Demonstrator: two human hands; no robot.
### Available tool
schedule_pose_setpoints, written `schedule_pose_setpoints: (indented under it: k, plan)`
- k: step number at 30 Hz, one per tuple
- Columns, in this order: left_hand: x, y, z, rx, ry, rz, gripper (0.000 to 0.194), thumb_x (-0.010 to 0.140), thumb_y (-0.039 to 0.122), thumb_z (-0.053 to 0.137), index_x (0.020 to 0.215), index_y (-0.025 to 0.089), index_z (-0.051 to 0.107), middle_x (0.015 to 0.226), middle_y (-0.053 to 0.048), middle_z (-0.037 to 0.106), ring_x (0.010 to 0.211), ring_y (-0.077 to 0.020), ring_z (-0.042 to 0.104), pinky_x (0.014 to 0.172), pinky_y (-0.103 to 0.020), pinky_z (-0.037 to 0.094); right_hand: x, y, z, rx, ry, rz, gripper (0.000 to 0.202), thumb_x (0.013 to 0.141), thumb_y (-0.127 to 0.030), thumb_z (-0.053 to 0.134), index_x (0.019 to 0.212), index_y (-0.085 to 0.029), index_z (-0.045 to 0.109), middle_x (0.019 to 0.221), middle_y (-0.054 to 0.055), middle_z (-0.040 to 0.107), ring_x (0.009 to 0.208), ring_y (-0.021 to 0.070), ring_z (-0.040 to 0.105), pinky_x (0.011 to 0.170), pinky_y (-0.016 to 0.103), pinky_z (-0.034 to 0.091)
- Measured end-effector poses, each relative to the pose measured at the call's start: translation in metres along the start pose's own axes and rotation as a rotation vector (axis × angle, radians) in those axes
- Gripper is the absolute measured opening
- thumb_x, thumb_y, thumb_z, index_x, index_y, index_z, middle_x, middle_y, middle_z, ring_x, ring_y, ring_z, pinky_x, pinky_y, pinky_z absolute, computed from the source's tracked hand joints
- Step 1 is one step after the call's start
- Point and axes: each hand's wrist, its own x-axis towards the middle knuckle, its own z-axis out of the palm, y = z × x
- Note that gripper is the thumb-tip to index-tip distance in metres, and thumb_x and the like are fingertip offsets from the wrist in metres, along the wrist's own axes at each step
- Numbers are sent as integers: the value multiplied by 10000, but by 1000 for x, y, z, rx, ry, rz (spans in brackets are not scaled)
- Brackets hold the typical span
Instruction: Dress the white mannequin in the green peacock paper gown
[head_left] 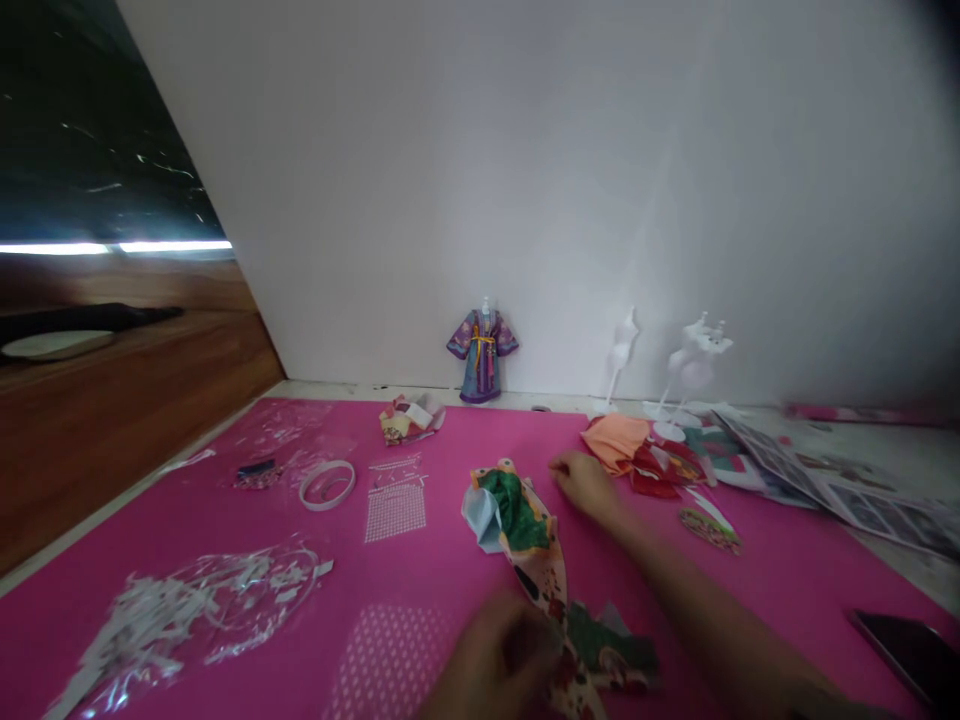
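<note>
In the middle of the pink mat lies a small doll garment of green and peach printed fabric, with a pale blue piece folded at its left. Its long peach strip runs down toward me. My left hand, blurred, is curled over this strip with thumb and fingers closing on it. My right hand is just right of the garment's upper end, fingers curled and tips together; whatever they may pinch is too small to make out. A green printed fabric piece lies right of the strip, partly hidden.
The pink mat carries a tape roll, a sheet of white dots and plastic bags of white strips. Behind stand a dressed doll form and white mannequins. Orange fabric and a phone lie right.
</note>
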Motion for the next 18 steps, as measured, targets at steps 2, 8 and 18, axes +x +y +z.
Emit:
schedule_pose_setpoints:
  k: [2, 8, 18]
  plan:
    - [-1, 0, -4, 56, 4, 26, 206, 772, 319, 637, 902, 160, 654, 851, -27, 631, 744, -151, 550, 645, -223, 389, 17, 1, 6, -52, -32, -35, 174, 919, -299, 583, 987, -155, 652, 1048, 55, 674, 982, 196, 630, 902, 426, 486]
    - [-1, -18, 0, 106, 1, 36, 213, 794, 364, 624, 881, 176, 675, 896, -45, 670, 788, -168, 579, 661, -224, 414, 37, 5, 13, -156, -135, -111, 176, 917, -308, 582, 908, -145, 646, 919, 26, 675, 865, 172, 638, 824, 384, 504]
    - [27, -46, 19, 168, -9, -62, 76, 762, 281, 675, 743, 245, 740, 615, 15, 647, 651, -182, 619, 570, -239, 453, 30, -17, 2, -138, -52, -157, 194, 873, -189, 424, 750, -175, 573, 758, 83, 634, 715, 197, 557, 672, 312, 377]
